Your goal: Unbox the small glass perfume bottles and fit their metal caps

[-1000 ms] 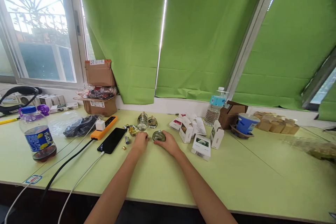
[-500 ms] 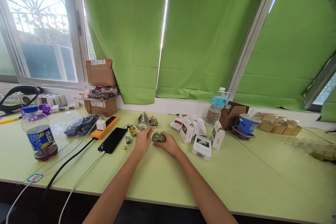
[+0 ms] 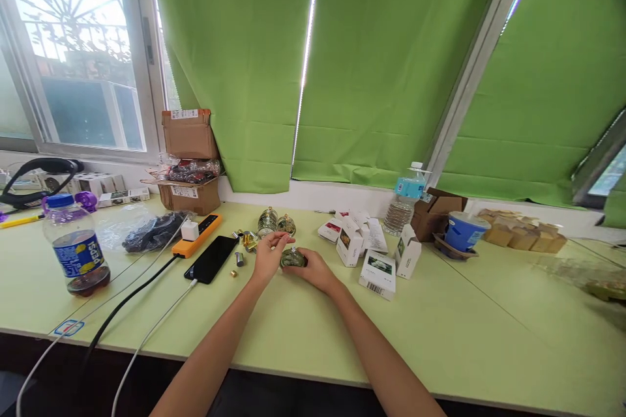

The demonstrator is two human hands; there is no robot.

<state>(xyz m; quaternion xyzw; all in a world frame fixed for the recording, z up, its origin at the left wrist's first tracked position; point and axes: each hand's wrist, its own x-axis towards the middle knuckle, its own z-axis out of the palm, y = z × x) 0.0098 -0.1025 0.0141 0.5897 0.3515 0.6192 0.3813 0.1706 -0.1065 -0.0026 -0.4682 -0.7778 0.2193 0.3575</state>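
Observation:
My right hand (image 3: 315,270) is closed around a small, dark-green, ornate glass jar (image 3: 292,258) with a clear knob on top. The jar is at or just above the table; its lower part is hidden by my fingers. Beside it on the left is my left hand (image 3: 268,257), thumb and fingertips pinched together close above the knob. What the pinch holds, if anything, is too small to make out. Behind my left hand stand a similar patterned glass jar (image 3: 267,220) and a round ornate glass piece (image 3: 286,224).
Small gold and silver cylinders (image 3: 249,241) and a phone (image 3: 211,260) lie left of my hands, by an orange power strip (image 3: 195,236). White boxes (image 3: 378,273) lie to the right. Farther out are a Pepsi bottle (image 3: 78,254), a water bottle (image 3: 405,202) and a blue tub (image 3: 460,232).
My left fingertips have risen from beside the glass jar to above its knob. The jar in my right hand has shifted slightly left and down.

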